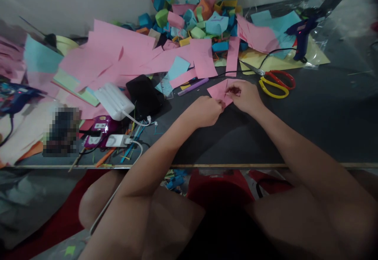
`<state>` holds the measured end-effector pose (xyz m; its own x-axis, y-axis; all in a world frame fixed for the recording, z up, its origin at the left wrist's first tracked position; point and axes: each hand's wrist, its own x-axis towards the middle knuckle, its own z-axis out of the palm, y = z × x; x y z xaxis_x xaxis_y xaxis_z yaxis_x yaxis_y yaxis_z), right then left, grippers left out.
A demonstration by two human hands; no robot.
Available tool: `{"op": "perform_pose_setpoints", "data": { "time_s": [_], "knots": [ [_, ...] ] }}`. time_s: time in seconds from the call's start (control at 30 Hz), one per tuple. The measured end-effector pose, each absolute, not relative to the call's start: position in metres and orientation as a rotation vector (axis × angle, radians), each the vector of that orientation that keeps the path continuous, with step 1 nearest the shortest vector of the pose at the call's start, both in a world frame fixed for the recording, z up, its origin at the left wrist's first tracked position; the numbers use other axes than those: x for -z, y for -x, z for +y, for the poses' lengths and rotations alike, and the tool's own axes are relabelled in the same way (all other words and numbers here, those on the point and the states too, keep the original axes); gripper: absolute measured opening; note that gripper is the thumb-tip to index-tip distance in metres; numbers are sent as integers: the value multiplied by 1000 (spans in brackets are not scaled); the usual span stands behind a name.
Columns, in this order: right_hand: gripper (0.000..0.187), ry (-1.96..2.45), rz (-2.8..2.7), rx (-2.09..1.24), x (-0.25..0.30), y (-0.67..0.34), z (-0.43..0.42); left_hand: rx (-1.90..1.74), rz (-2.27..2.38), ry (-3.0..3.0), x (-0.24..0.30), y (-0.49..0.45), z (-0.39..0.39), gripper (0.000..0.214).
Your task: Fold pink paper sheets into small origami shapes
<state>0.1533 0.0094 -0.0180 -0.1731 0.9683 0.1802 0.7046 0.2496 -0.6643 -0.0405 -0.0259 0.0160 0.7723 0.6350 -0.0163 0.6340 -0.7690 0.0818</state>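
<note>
Head view: left hand (205, 111) and right hand (246, 96) are pinching a pink paper piece (220, 90) on the dark table (310, 114), fingers clamped on it, scissors (276, 82) lying near

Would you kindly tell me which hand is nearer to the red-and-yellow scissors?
Right. The right hand sits just left of the scissors, pinching the pink paper; the left hand is farther left, at the paper's near edge.

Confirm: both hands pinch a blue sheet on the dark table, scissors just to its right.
Wrong colour: the head view shows a pink sheet. Left hand and right hand do pinch it on the dark table, scissors to its right.
</note>
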Motion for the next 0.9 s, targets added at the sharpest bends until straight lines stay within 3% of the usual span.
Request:
{"op": "perform_pose_setpoints", "data": {
  "time_s": [0.33,0.63,0.73,0.9],
  "knots": [
    [13,1519,-2067,-483,16,-161,11,-150,1175,-2820,-11,40,-29,36],
    [98,1616,-2216,-295,22,-173,5,-65,1293,-2802,-14,34,-33,36],
    [113,1744,-2170,-337,37,-185,14,-21,1254,-2813,-17,35,-33,38],
    [122,1792,-2053,-320,42,-213,29,-103,1252,-2784,-12,38,-31,37]
  ]
}}
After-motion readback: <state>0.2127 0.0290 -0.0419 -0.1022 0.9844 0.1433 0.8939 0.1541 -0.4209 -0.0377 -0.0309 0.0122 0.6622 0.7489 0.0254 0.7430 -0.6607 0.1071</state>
